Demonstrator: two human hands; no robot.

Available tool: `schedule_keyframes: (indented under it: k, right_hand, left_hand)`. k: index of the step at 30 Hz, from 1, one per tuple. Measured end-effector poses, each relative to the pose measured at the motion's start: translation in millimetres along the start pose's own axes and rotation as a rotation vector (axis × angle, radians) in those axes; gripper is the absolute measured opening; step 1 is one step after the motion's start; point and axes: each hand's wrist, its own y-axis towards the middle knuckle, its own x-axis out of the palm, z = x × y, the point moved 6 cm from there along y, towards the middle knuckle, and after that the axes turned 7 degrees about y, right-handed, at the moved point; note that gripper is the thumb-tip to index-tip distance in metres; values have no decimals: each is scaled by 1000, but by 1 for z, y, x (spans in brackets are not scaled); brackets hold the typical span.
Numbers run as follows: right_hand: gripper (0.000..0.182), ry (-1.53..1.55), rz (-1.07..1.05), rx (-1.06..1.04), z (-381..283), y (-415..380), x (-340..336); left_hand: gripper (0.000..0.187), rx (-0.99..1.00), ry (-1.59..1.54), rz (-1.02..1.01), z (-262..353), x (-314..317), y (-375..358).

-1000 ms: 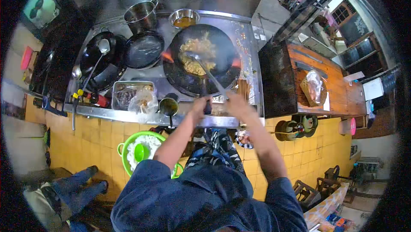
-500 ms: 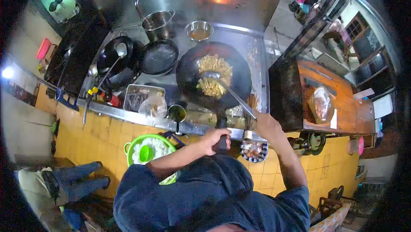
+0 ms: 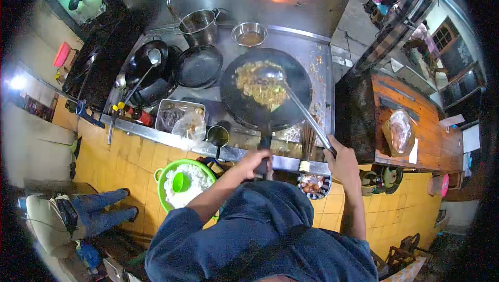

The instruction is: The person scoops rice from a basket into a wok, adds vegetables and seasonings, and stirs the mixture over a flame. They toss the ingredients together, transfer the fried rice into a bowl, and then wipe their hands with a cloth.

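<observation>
A black wok (image 3: pixel 301 110) sits on the stove, holding brown-yellow fried food (image 3: pixel 260 94) with a few green bits. My left hand (image 3: pixel 254 163) is wrapped round the wok's handle (image 3: pixel 265 141). Closed on the dark end of a long metal ladle (image 3: pixel 306 113) is my right hand (image 3: pixel 343 161), to the right of the wok. The ladle's bowl rests among the food on the wok's far side. I cannot make out whether the food is noodles or rice.
Left of the wok are a pan (image 3: pixel 199 67), a second wok (image 3: pixel 139 66) with a ladle, and a pot (image 3: pixel 200 30). A metal bowl (image 3: pixel 249 35) stands behind. White rice fills a green basin (image 3: pixel 160 177) below. A wooden table (image 3: pixel 431 131) is at right; another person (image 3: pixel 99 214) is lower left.
The ladle's bowl has moved toward the wok's far right side, and the food has shifted and spread. My right hand has moved right; my left hand still grips the handle. The view has shifted slightly.
</observation>
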Motion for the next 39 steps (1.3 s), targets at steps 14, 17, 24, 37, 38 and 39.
schedule_keyframes:
  k: [14, 17, 24, 37, 38, 39]
  right_hand:
    - [54, -123, -72, 212, 38, 64, 109]
    - [43, -133, 82, 177, 57, 53, 135]
    - [26, 1368, -319, 664, 43, 47, 194]
    - [40, 1495, -458, 689, 29, -18, 170]
    - [40, 1393, -396, 580, 33, -38, 155]
    - [40, 1435, -412, 613, 26, -69, 127]
  left_hand:
    - [40, 239, 432, 367, 9, -70, 47]
    - [37, 225, 307, 239, -19, -68, 13]
    - [24, 90, 182, 290, -82, -103, 13]
    - [18, -172, 434, 91, -136, -68, 43]
    - [21, 30, 330, 55, -123, -44, 39]
    - [24, 211, 213, 8, -111, -17, 32]
